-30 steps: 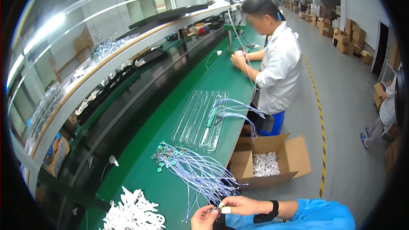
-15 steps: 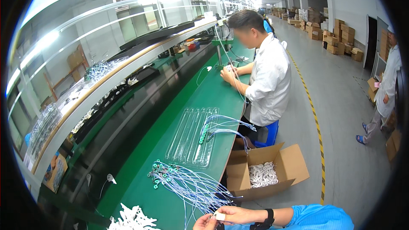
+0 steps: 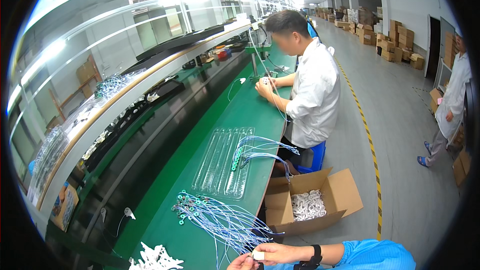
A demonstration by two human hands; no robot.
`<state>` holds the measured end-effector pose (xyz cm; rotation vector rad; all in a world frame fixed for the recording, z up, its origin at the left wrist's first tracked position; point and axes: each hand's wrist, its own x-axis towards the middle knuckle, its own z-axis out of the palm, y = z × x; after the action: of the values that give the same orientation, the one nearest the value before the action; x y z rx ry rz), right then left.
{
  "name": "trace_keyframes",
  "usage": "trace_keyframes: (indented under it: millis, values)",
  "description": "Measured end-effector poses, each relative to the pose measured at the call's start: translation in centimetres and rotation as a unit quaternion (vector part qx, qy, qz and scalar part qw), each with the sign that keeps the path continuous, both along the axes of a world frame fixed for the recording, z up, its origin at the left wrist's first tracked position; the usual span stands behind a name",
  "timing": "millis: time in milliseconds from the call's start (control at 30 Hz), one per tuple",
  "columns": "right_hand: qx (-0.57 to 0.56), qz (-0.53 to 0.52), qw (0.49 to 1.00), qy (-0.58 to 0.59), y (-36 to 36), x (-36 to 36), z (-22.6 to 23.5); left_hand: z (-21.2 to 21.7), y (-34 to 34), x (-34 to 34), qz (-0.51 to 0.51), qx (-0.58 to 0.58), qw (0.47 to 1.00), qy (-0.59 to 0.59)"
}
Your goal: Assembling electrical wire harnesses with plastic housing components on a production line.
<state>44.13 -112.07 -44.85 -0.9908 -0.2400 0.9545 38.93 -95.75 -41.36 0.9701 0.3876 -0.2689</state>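
Note:
At the bottom edge my two hands meet in front of the bench. My right hand (image 3: 281, 253), with a black band at its wrist, pinches a small white plastic part (image 3: 258, 255). The fingertips of my left hand (image 3: 241, 262) are closed right beside that part; what they grip is too small to tell. Just beyond lies a bundle of blue and white wires (image 3: 225, 218) with green ring-shaped ends. Left of my hands is a pile of white plastic pieces (image 3: 155, 258), partly cut off by the picture's edge.
A clear plastic tray (image 3: 212, 162) lies farther along the green bench (image 3: 200, 242), with more wires (image 3: 260, 146) across it. An open cardboard box (image 3: 348, 192) of white parts stands right of the bench. Beyond sits a co-worker (image 3: 316, 92) in white; another person (image 3: 452, 97) stands far right.
My hands stay nearly in place at the bottom edge, with the white part turned slightly between the fingers. The whole view has shifted a little. The co-worker's hands have barely moved.

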Motion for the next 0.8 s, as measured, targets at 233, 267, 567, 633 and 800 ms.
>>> trace_keyframes:
  millis: [233, 267, 567, 633, 800]
  values:
    - [0.08, -0.044, 0.995, 0.045, 0.3, -0.3, 2.1, 0.3, 0.5, 0.0, -0.016, -0.094, 0.994, -0.045]
    - [0.077, -0.08, 0.993, 0.042, 0.5, -0.5, 3.2, 0.1, 0.5, 0.0, -0.015, -0.094, 0.994, -0.046]
    - [0.038, -0.135, 0.99, 0.002, 2.8, -2.0, 2.5, 0.4, -0.2, -1.0, 0.063, 0.244, 0.952, -0.171]
    - [0.055, -0.141, 0.988, 0.0, 3.2, -2.4, 2.6, 0.8, 0.1, -1.5, 0.072, 0.249, 0.949, -0.179]
    - [0.007, -0.081, 0.995, -0.056, 4.3, -3.0, 2.7, 0.7, 1.9, -3.0, 0.071, 0.342, 0.911, -0.219]
